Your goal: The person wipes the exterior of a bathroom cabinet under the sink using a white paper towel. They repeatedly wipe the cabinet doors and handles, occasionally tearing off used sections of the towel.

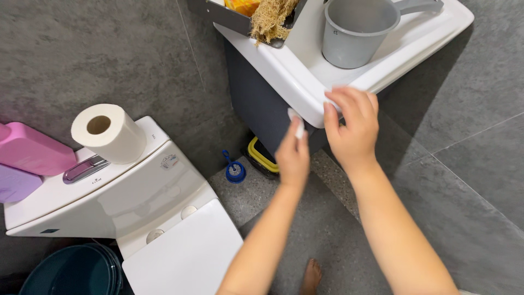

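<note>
My left hand [293, 155] pinches a small white piece of tissue [297, 123] just below the front edge of a white sink [295, 82]. My right hand [352, 125] rests its fingertips on that same rim, a little to the right, and seems to hold another white scrap against it. Inside the basin stands a grey plastic scoop with a handle [357, 30].
A white toilet [136, 202] with closed lid stands at the left, a toilet paper roll [108, 133] and pink packs [33, 150] on its tank. A blue brush [234, 170] and a yellow-rimmed item [261, 157] lie under the sink. A dark bucket [71, 270] sits bottom left.
</note>
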